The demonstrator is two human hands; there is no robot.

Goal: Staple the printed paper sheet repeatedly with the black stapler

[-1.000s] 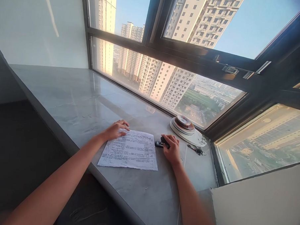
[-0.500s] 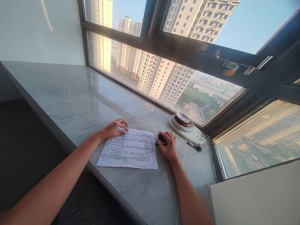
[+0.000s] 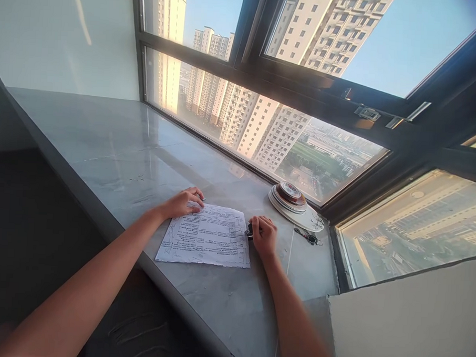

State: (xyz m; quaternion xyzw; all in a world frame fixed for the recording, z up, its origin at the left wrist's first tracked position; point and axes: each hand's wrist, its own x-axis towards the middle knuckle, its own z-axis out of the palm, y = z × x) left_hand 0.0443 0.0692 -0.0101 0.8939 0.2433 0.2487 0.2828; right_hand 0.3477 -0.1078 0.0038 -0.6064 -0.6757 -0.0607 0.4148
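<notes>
— How does each grip stand?

— The right hand [image 3: 265, 236], right of the frame's centre, is curled in over a small dark object [image 3: 250, 231]. Only its glossy end peeps out; the fingers hide too much to name it. The left hand [image 3: 184, 203], left of centre, rests on the upper-left part of the paper [image 3: 206, 237], thumb on top. I can't tell whether it pinches or just presses.

— And the paper?

— Flat, in the middle of the frame, its right edge at the dark object; touching or just beside, I can't say.

— Which step is this, then?

— I'd judge it steadying the paper while the right hand works that object at its edge. The next move seems to call for light, even pressure, so the paper doesn't skew.

— What's it all made of?

— The paper is thin, white and four-sided, with dense print and scribbled marks. Under it the counter [image 3: 232, 304] is smooth, grey and veined like stone, softly reflective. Further out, right of centre, sits a tapering stack of round discs [image 3: 282, 201], with a dark key ring [image 3: 311, 238] below it.
</notes>
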